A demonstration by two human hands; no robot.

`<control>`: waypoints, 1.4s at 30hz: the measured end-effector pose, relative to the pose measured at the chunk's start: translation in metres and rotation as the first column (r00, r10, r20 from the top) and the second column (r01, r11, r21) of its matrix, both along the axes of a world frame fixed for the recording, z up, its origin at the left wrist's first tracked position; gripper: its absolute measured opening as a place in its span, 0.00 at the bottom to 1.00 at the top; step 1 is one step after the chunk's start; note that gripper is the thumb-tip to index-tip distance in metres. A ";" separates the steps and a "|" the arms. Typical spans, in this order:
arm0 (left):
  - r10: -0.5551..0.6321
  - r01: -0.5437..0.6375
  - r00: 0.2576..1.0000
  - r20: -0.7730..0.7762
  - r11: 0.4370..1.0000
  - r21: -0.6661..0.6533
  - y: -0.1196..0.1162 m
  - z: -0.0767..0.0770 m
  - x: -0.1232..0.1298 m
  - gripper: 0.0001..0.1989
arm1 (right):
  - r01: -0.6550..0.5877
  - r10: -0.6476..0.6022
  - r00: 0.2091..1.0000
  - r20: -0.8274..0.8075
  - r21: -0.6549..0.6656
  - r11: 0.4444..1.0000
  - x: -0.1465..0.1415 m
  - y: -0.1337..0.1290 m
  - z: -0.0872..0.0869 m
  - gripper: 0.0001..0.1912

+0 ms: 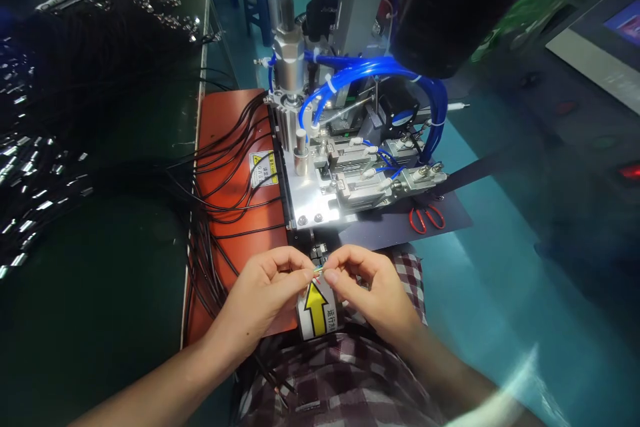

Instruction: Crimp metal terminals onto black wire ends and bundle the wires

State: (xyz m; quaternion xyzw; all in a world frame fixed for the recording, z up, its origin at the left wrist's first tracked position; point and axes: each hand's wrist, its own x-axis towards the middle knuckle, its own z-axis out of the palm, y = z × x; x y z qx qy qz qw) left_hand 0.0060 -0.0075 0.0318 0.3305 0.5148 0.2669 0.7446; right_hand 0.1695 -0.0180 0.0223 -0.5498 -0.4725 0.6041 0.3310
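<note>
My left hand (273, 290) and my right hand (367, 283) meet at the front of the machine, thumbs and forefingers pinched. Between the fingertips are small thin coloured wires (319, 271), partly hidden. Just beyond them is a small black fixture (318, 252). Below the fingertips lies a white label with a yellow arrow (316, 310). The machine's shiny metal plate (307, 197) stands farther back, with cylinders and blue air tubes (370, 68) above it.
Black cables (240, 167) run across the orange surface (220, 107) at the left. Bundled cables with shiny ends (150, 0) lie on the dark table. Red-handled scissors (426, 219) rest right of the machine. A dark cylinder (445, 7) hangs above.
</note>
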 end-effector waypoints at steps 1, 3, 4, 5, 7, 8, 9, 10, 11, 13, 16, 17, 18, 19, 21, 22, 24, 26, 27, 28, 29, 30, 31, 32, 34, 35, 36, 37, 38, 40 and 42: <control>-0.002 0.002 1.000 -0.002 1.000 0.005 0.000 0.000 0.000 0.06 | 0.006 -0.006 1.000 -0.004 0.001 1.000 0.000 0.001 0.000 0.06; -0.001 0.001 1.000 -0.011 1.000 0.016 -0.001 0.000 -0.001 0.06 | 0.021 -0.021 1.000 -0.018 -0.001 1.000 -0.002 0.002 0.000 0.06; -0.005 0.005 1.000 -0.016 1.000 0.023 -0.001 0.000 0.000 0.06 | 0.029 -0.029 0.999 -0.026 -0.004 1.000 -0.003 0.002 0.000 0.07; -0.010 0.010 1.000 -0.022 0.999 0.030 -0.001 0.000 0.000 0.07 | 0.038 -0.039 0.999 -0.034 -0.009 0.999 -0.004 0.002 0.000 0.07; -0.023 0.025 0.999 -0.036 0.999 0.041 -0.002 0.000 0.000 0.08 | 0.049 -0.050 0.997 -0.058 -0.028 0.998 -0.006 0.002 0.000 0.07; -0.031 0.032 0.999 -0.044 0.999 0.042 -0.002 0.000 0.000 0.08 | 0.052 -0.055 0.996 -0.072 -0.041 0.998 -0.007 0.002 0.000 0.08; -0.037 0.039 0.998 -0.051 0.998 0.042 -0.002 0.000 -0.001 0.09 | 0.054 -0.059 0.995 -0.085 -0.056 0.997 -0.007 0.002 0.000 0.08; -0.042 0.044 0.997 -0.057 0.998 0.040 -0.002 0.000 -0.001 0.09 | 0.057 -0.064 0.993 -0.096 -0.072 0.996 -0.007 0.002 0.000 0.08; -0.047 0.049 0.997 -0.061 0.998 0.038 -0.002 0.000 -0.001 0.09 | 0.060 -0.069 0.992 -0.107 -0.086 0.994 -0.007 0.002 -0.001 0.08; -0.048 0.050 0.997 -0.062 0.998 0.038 -0.003 0.000 -0.001 0.10 | 0.064 -0.078 0.989 -0.130 -0.108 0.992 -0.007 0.002 -0.002 0.09; -0.019 0.021 0.998 -0.054 0.999 0.048 -0.002 0.000 0.001 0.09 | 0.070 -0.092 0.981 -0.168 -0.131 0.989 -0.007 0.001 -0.004 0.10; -0.008 0.011 0.999 -0.050 0.999 0.051 -0.002 0.000 0.001 0.08 | 0.074 -0.097 0.979 -0.177 -0.136 0.988 -0.007 0.000 -0.005 0.10; -0.001 0.003 0.999 -0.049 0.999 0.052 -0.002 0.000 0.002 0.08 | 0.076 -0.101 0.978 -0.183 -0.140 0.987 -0.007 0.000 -0.006 0.10; 0.000 0.002 0.999 -0.049 0.999 0.054 -0.002 0.000 0.002 0.08 | 0.078 -0.104 0.977 -0.187 -0.142 0.987 -0.007 -0.001 -0.006 0.10; -0.007 0.010 0.998 -0.056 0.998 0.054 -0.001 0.001 0.002 0.08 | 0.077 -0.103 0.976 -0.193 -0.138 0.987 -0.006 -0.001 -0.006 0.10; -0.012 0.016 0.998 -0.059 0.998 0.055 -0.001 0.001 0.002 0.08 | 0.075 -0.100 0.976 -0.193 -0.134 0.988 -0.006 -0.001 -0.006 0.10; -0.019 0.022 0.998 -0.062 0.998 0.058 -0.001 0.001 0.001 0.08 | 0.068 -0.090 0.978 -0.186 -0.120 0.990 -0.006 0.000 -0.006 0.09; -0.019 0.024 0.998 -0.064 0.998 0.066 -0.002 0.001 0.001 0.09 | 0.063 -0.081 0.982 -0.172 -0.110 0.992 -0.006 0.000 -0.004 0.09; -0.021 0.026 0.998 -0.065 0.997 0.071 -0.002 0.002 0.001 0.09 | 0.062 -0.080 0.983 -0.167 -0.108 0.992 -0.006 0.001 -0.004 0.09; -0.025 0.030 0.997 -0.067 0.997 0.072 -0.003 0.001 0.001 0.10 | 0.064 -0.081 0.983 -0.163 -0.108 0.992 -0.006 0.001 -0.004 0.09; -0.031 0.036 0.997 -0.069 0.997 0.071 -0.003 0.001 0.001 0.10 | 0.066 -0.082 0.983 -0.162 -0.107 0.992 -0.006 0.001 -0.003 0.09; -0.037 0.042 0.997 -0.071 0.997 0.071 -0.003 0.001 0.001 0.10 | 0.068 -0.085 0.983 -0.161 -0.106 0.992 -0.007 0.002 -0.004 0.09; -0.040 0.045 0.997 -0.070 0.996 0.072 -0.004 0.001 0.001 0.10 | 0.069 -0.086 0.983 -0.162 -0.106 0.992 -0.007 0.002 -0.004 0.09; -0.043 0.048 0.997 -0.068 0.996 0.073 -0.004 0.001 0.001 0.09 | 0.070 -0.087 0.983 -0.165 -0.106 0.992 -0.007 0.002 -0.004 0.08; -0.041 0.046 0.997 -0.065 0.996 0.081 -0.004 0.001 0.001 0.09 | 0.070 -0.088 0.982 -0.169 -0.108 0.992 -0.008 0.002 -0.005 0.08; -0.040 0.046 0.997 -0.066 0.995 0.083 -0.003 0.001 0.001 0.09 | 0.069 -0.088 0.981 -0.172 -0.111 0.991 -0.008 0.002 -0.005 0.08; -0.039 0.044 0.997 -0.068 0.996 0.081 -0.003 0.001 0.001 0.09 | 0.069 -0.088 0.981 -0.175 -0.113 0.991 -0.008 0.001 -0.005 0.08; -0.035 0.040 0.997 -0.073 0.996 0.079 -0.003 0.001 0.001 0.09 | 0.070 -0.089 0.980 -0.176 -0.114 0.991 -0.008 0.001 -0.006 0.08; -0.030 0.036 0.997 -0.078 0.996 0.079 -0.003 0.001 0.001 0.09 | 0.072 -0.091 0.980 -0.177 -0.115 0.991 -0.008 0.001 -0.006 0.08; -0.017 0.024 0.996 -0.082 0.996 0.084 -0.003 0.001 0.001 0.08 | 0.075 -0.095 0.979 -0.180 -0.116 0.990 -0.007 0.000 -0.006 0.08; -0.010 0.018 0.997 -0.082 0.996 0.090 -0.003 0.000 0.001 0.08 | 0.080 -0.099 0.979 -0.180 -0.112 0.991 -0.007 -0.001 -0.006 0.09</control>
